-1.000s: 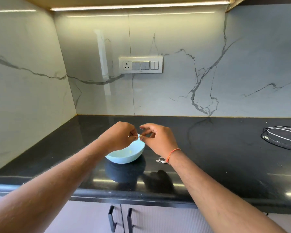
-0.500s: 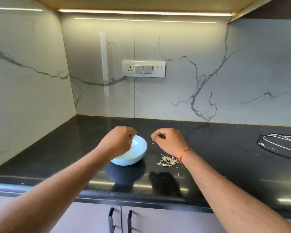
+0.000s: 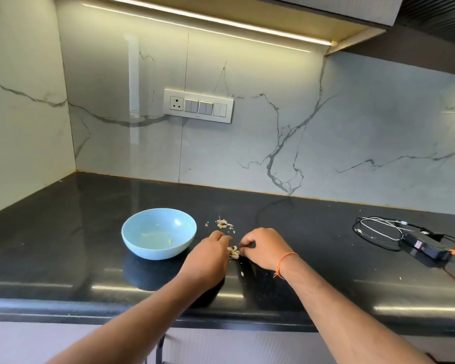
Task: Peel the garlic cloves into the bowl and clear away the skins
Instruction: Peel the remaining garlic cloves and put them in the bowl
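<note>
Skin-clearing step: left hand (image 3: 212, 254) and right hand (image 3: 262, 249), fingers curled, pinch papery garlic skins (image 3: 233, 252) at the pale blue round bowl's (image 3: 132, 243) 3 o'clock; next, gathering every scrap.

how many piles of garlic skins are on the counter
2. One pile of skins lies between the left hand and right hand, partly hidden by the fingers. A second pile sits behind the hands, right of the bowl. Stray flecks lie nearby.
</note>
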The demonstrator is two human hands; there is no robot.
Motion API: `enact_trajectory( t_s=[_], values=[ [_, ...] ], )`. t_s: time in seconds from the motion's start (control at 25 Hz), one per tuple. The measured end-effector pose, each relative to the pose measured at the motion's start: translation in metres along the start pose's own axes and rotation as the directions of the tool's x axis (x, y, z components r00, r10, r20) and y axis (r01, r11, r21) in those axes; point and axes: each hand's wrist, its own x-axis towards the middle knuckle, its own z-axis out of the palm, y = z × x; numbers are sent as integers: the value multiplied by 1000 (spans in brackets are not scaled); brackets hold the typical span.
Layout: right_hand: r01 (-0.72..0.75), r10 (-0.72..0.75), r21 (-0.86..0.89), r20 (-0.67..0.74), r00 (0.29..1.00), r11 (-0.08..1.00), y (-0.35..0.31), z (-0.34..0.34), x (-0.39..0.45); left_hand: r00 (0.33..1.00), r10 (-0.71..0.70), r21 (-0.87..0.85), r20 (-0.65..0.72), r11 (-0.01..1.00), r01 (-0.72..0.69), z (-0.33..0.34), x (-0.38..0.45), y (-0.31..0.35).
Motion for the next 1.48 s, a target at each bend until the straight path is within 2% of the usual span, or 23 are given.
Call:
enact_trajectory(
  t_s=[0.08,0.36,0.52,0.68,0.88,1.12,1.2,1.28,1.4,1.48],
  values=[
    [1,-1,23,-10,1000,1000,0,3,6,999,-29,-53,-35,998,27,4,-1,-5],
    [96,-88,-97,82,993,991,-1,1,17,993,-84,-162,-77,984,70,11,5,-14],
    [164,-155,-108,88,984,980,-2,-1,16,994,-73,-181,-87,982,56,12,7,-15],
    [166,-159,-110,65,985,980,-5,-2,13,994,-53,-224,-93,974,31,11,7,-17],
    [103,-101,50,-27,994,993,-11,-19,4,988,-16,-347,-153,937,-39,3,7,-17],
    [148,-148,-35,9,989,988,-16,-36,-5,979,10,-413,-206,906,-96,-4,0,-12],
    [143,-142,54,-29,989,988,-14,-34,-7,982,-31,-502,-184,862,-67,-6,-1,-12],
    [98,-84,271,-61,995,958,-11,-24,-10,982,-93,-621,-165,783,-31,-6,-2,-15],
    [18,21,641,-53,998,767,-7,-5,-17,978,-116,-708,-172,705,-40,-7,-2,-17],
    [-8,109,791,-75,991,612,-7,7,-20,981,-100,-721,-167,691,-52,-7,-3,-15]
  ],
)
